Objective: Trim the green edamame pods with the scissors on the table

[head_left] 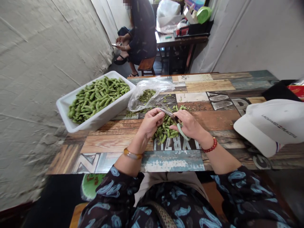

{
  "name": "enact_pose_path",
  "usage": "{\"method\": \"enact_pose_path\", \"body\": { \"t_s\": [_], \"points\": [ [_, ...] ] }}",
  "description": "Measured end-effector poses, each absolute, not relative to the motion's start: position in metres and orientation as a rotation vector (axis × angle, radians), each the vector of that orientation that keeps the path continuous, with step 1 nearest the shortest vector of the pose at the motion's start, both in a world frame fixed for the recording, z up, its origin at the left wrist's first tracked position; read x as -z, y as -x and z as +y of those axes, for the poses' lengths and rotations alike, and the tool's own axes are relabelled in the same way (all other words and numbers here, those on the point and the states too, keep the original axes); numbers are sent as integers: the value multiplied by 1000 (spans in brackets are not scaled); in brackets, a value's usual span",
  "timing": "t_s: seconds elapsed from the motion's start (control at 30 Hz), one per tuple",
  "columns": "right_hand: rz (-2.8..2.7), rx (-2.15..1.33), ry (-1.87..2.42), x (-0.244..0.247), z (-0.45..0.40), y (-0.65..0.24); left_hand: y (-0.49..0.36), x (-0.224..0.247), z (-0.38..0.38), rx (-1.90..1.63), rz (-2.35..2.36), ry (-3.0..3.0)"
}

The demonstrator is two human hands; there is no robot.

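Scissors with pale green handles [182, 132] are gripped in my right hand [188, 123], their blades pointing left toward my left hand. The fingers of my left hand [152, 122] are pinched together at the blade tips; what they hold is too small to make out. Under and between both hands lies a loose pile of green bean pods [167, 131] on the patterned table [114, 144]. Beyond my left hand, a clear plastic bag [137, 95] lies open with green trimmings [146, 96] in it. More bits are scattered around the bag.
A white tub [95, 126] full of green pods stands at the table's left, near the wall. On the right rests a white cap [273, 123], with a black and red item behind it. A seated person [143, 31] holds a phone beyond the table.
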State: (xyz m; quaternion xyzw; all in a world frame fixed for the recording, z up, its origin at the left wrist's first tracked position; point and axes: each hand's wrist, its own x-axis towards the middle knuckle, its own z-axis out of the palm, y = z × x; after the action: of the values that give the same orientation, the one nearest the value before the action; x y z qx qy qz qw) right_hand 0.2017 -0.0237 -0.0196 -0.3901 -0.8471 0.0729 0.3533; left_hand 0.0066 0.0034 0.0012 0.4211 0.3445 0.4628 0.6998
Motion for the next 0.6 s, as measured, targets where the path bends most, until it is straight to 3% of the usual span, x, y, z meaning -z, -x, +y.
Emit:
{"method": "enact_pose_path", "body": {
  "t_s": [0.4,0.6],
  "points": [
    [-2056,-220,1108,14,-18,-213,14,-12,18,-1097,789,-837],
    [-2070,-232,1130,18,-18,-212,16,5,26,-1035,1282,-1554]
  ]
}}
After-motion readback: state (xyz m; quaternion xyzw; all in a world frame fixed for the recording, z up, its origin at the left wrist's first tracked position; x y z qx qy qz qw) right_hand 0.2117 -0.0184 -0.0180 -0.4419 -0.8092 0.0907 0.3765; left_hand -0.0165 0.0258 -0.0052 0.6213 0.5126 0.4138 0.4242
